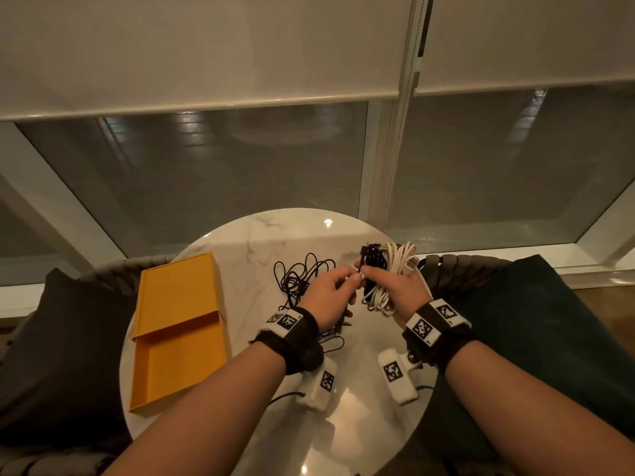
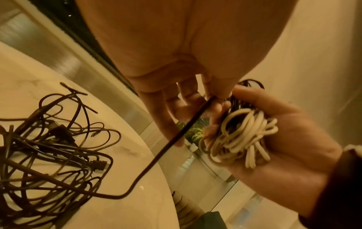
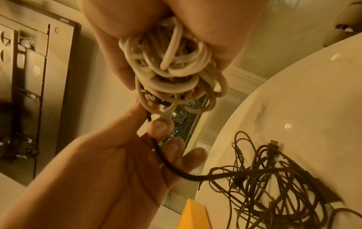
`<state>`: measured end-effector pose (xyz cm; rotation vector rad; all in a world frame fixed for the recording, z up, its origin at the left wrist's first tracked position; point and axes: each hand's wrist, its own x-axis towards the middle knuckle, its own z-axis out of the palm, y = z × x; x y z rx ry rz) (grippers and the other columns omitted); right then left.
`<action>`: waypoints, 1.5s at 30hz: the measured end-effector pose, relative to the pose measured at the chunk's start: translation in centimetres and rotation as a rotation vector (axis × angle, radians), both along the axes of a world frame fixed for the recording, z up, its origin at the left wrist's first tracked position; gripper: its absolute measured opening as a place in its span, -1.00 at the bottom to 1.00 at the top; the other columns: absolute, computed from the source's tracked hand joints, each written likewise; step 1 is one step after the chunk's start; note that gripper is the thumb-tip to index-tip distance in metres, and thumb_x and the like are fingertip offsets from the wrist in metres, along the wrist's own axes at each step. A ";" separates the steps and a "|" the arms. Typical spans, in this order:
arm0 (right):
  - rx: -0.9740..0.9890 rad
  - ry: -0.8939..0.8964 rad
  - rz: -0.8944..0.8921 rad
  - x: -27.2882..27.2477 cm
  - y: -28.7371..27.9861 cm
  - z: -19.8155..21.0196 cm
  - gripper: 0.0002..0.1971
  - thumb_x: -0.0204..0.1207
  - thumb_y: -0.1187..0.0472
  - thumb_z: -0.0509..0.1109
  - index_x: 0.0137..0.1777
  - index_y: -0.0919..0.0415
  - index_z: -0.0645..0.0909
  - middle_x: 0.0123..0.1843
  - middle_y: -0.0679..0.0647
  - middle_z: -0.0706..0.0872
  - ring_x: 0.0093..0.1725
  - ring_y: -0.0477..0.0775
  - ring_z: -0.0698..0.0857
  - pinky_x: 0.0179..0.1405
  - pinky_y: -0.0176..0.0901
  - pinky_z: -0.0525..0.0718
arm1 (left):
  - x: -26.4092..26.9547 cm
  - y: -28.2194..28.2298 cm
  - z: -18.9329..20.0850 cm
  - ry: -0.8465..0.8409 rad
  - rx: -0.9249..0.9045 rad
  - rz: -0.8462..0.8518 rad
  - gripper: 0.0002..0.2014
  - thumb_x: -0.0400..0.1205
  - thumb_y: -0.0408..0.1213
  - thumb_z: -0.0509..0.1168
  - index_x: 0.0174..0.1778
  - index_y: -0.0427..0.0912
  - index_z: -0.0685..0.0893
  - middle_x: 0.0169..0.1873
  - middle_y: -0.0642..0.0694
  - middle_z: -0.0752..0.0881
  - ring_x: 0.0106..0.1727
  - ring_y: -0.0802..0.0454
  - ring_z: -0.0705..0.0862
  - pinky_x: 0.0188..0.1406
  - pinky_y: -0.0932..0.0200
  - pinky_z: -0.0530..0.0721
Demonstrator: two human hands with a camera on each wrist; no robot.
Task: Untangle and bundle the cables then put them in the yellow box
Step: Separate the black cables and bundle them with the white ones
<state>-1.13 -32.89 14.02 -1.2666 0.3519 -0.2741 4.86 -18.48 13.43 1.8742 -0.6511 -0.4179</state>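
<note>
My right hand (image 1: 374,273) grips a coiled white cable bundle (image 1: 395,266) together with a small black coil (image 1: 372,259), held above the far right of the round marble table (image 1: 261,235). The left hand (image 1: 355,277) pinches a black cable (image 2: 176,139) right beside that bundle. This strand runs down to a loose tangle of black cables (image 1: 302,276) lying on the table. The left wrist view shows the white coil (image 2: 245,134) in my right palm. In the right wrist view the strand (image 3: 166,162) crosses my left palm. The yellow box (image 1: 178,331) lies open at the table's left.
Dark-cushioned woven chairs stand to the left (image 1: 51,338) and right (image 1: 549,321) of the table. A window with lowered blinds (image 1: 240,46) is behind it. The table's rim is close beyond the hands. A corner of the box (image 3: 192,215) shows beside the tangle (image 3: 274,186).
</note>
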 end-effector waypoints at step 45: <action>-0.619 -0.101 0.050 -0.8 0.6 3.5 -0.76 0.45 0.37 0.58 -0.12 -0.03 0.70 -0.26 -0.12 0.78 -0.24 -0.33 0.75 -0.23 -0.49 0.64 | 0.3 2.4 2.8 -0.317 0.238 -0.072 -0.77 0.77 -0.14 0.16 -0.18 0.10 0.61 -0.27 0.05 0.68 -0.18 0.07 0.63 -0.11 0.11 0.59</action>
